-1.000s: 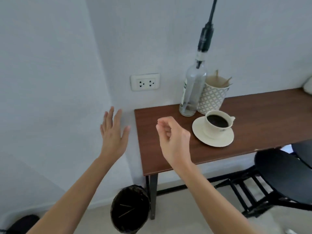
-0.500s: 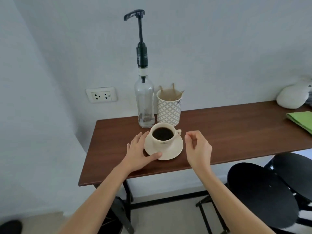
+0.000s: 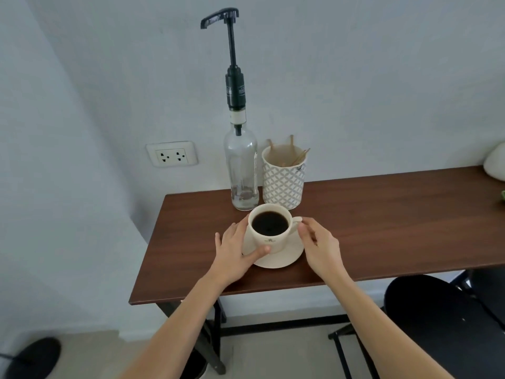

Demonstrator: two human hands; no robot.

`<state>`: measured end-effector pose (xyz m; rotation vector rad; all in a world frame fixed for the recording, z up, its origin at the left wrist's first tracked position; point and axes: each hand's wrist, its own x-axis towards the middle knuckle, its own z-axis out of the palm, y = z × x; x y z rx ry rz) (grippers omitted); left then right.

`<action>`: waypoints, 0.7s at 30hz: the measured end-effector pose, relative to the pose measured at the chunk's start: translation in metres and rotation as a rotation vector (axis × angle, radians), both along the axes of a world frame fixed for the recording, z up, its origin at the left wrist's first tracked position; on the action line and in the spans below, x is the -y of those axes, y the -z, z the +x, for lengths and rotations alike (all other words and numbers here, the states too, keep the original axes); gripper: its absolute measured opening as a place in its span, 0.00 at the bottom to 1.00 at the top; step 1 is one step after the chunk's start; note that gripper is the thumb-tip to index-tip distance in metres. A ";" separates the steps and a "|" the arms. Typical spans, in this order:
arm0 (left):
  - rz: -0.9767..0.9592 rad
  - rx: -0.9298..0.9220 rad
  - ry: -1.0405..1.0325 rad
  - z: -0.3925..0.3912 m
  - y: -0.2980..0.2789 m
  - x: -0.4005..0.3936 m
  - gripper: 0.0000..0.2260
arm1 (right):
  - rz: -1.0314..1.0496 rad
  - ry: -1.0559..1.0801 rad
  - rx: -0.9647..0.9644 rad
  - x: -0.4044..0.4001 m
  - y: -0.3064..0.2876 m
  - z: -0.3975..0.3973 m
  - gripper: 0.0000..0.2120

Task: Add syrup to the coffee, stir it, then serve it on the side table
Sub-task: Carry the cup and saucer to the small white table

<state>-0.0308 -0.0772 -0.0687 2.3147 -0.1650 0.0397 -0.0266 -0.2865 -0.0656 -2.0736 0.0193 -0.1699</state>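
A cream coffee cup (image 3: 269, 239) full of black coffee stands on a cream saucer (image 3: 285, 258) near the front of the brown table (image 3: 382, 220). My left hand (image 3: 235, 254) wraps the cup's left side, thumb across its lower front over the saucer. My right hand (image 3: 321, 247) has curled fingertips at the cup's handle. Just behind the cup stands a clear glass syrup bottle (image 3: 241, 170), almost empty, with a tall black pump. Beside it, a patterned white holder (image 3: 282, 181) contains wooden stirrers.
The table stands against a white wall with a power outlet (image 3: 171, 154). A black round stool (image 3: 437, 321) sits at the lower right. A white rounded object (image 3: 496, 162) lies at the table's far right. A dark object (image 3: 32, 356) is on the floor, lower left.
The view swung to face the table. Both hands moved from mid-air onto the cup: the left closed around its side, the right reached its handle.
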 end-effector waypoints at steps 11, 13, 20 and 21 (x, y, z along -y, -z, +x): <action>0.024 0.017 0.055 -0.004 0.002 -0.006 0.39 | -0.168 0.037 -0.061 -0.008 0.002 -0.016 0.19; 0.047 0.022 0.076 -0.008 0.005 -0.009 0.41 | -0.200 0.063 -0.074 -0.011 0.006 -0.025 0.21; 0.100 0.024 0.114 -0.026 0.017 -0.014 0.46 | -0.440 0.204 -0.067 -0.020 0.010 -0.073 0.20; 0.107 0.021 0.113 -0.028 0.017 -0.014 0.46 | -0.453 0.207 -0.100 -0.021 0.009 -0.078 0.20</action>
